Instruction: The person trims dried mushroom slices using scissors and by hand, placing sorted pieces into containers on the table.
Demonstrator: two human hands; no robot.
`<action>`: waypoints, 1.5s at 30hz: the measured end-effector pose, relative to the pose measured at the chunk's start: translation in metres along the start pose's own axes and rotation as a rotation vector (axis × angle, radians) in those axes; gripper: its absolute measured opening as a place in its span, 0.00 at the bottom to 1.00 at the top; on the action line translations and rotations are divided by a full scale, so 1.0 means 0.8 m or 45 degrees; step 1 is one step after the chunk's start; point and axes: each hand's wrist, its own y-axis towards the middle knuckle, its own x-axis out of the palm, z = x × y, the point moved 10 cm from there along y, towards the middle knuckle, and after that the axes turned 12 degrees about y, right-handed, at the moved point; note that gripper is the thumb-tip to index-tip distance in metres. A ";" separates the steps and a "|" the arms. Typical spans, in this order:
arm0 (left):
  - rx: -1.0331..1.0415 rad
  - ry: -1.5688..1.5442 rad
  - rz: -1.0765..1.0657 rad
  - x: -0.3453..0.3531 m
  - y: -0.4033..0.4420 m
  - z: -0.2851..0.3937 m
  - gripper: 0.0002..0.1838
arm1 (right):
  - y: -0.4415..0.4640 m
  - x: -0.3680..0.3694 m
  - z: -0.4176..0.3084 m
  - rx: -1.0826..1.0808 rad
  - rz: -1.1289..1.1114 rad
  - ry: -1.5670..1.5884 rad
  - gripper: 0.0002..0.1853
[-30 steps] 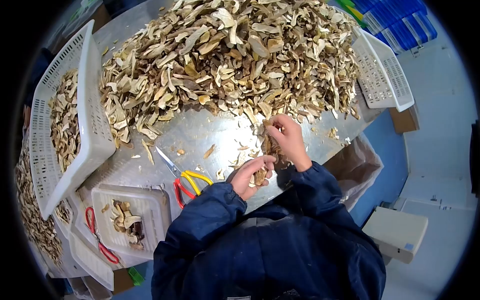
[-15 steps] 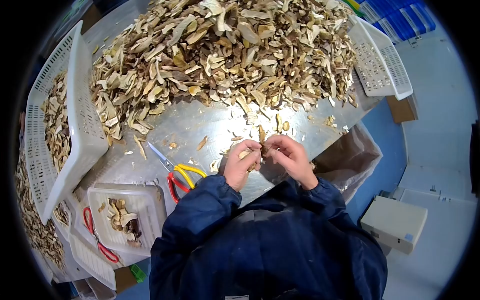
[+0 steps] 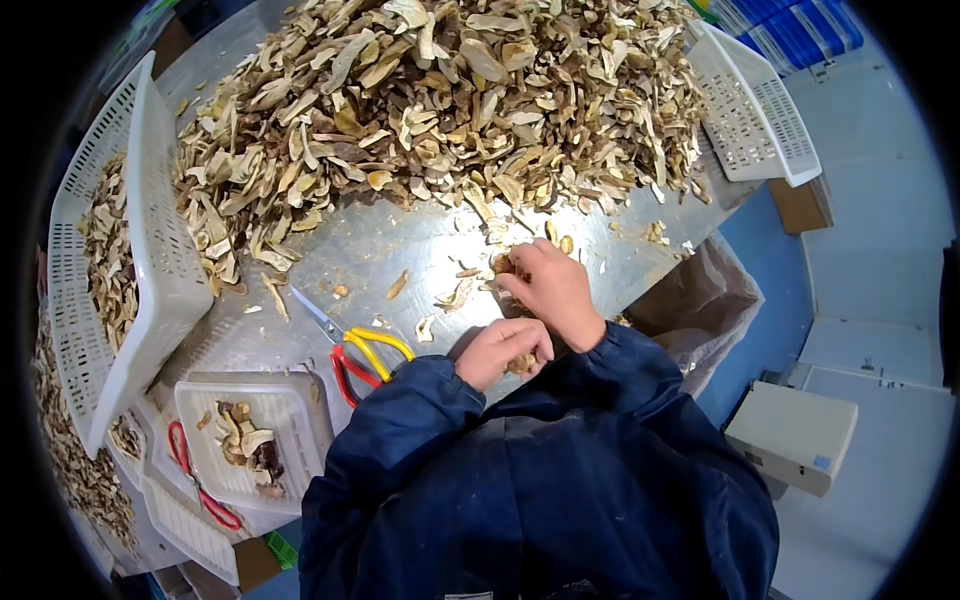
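Observation:
My left hand (image 3: 503, 352) is curled around a brown dried piece (image 3: 521, 364), partly hidden by the fingers, close to the table's front edge. Just above and to the right, my right hand (image 3: 550, 290) reaches over the metal table (image 3: 370, 245) with bent fingertips at a small brown piece (image 3: 502, 263). Loose slices and crumbs lie around both hands. Beyond them rises a large heap of dried mushroom slices (image 3: 450, 110). Scissors with red and yellow handles (image 3: 362, 350) rest open to the left of my left hand.
A white perforated basket (image 3: 165, 250) of slices stands tilted at the left, another (image 3: 750, 110) at the right. A clear tray (image 3: 305, 420) with some slices and red-handled scissors (image 3: 190, 470) sit front left. A lined bin (image 3: 710, 300) stands beside the table's right edge.
My hands came together at a brown piece, then parted. My right hand has moved up and left to the loose pieces, while my left hand has lowered and curled in. The view has shifted slightly.

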 end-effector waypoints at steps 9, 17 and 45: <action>-0.017 -0.075 0.007 -0.004 0.001 -0.006 0.18 | -0.016 0.045 0.071 0.786 -0.315 1.586 0.11; -0.041 -0.030 0.072 -0.006 0.001 -0.005 0.18 | -0.031 0.048 0.065 0.787 -0.411 1.873 0.08; -0.327 -0.303 0.005 0.011 -0.002 -0.047 0.12 | -0.126 -0.126 0.177 0.171 0.570 -0.385 0.09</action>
